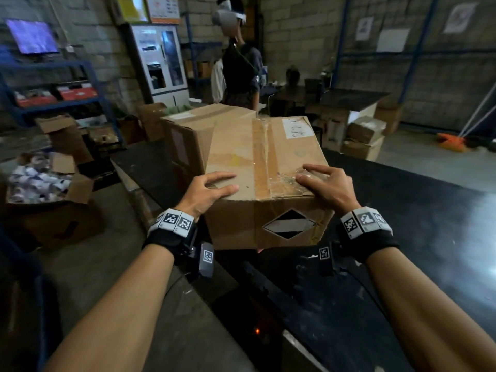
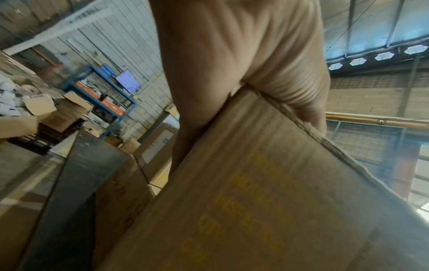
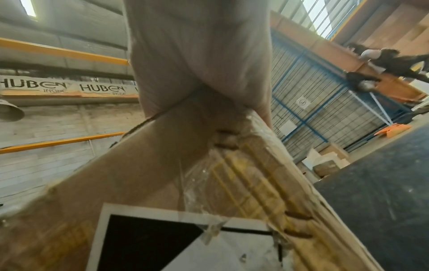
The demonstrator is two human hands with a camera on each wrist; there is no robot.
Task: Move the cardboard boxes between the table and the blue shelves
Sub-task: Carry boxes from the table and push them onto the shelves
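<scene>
A taped cardboard box (image 1: 263, 157) with a black-and-white diamond label sits at the near end of the black table (image 1: 402, 237). My left hand (image 1: 212, 189) holds its near left corner, thumb and forefinger on the top. My right hand (image 1: 327, 186) holds the near right corner over crumpled tape. In the left wrist view the palm of the left hand (image 2: 232, 64) wraps the box (image 2: 267, 201) edge. In the right wrist view the right hand (image 3: 199, 55) caps the box (image 3: 162, 165) corner. A second box (image 1: 188, 130) stands just behind. The blue shelves (image 1: 53, 84) are far left.
A person (image 1: 239, 68) stands beyond the table's far end. An open carton of white items (image 1: 40, 189) lies on the floor at left, more cartons (image 1: 64, 130) by the shelves. Stacked boxes (image 1: 365, 138) and an orange broom (image 1: 453, 142) are at right.
</scene>
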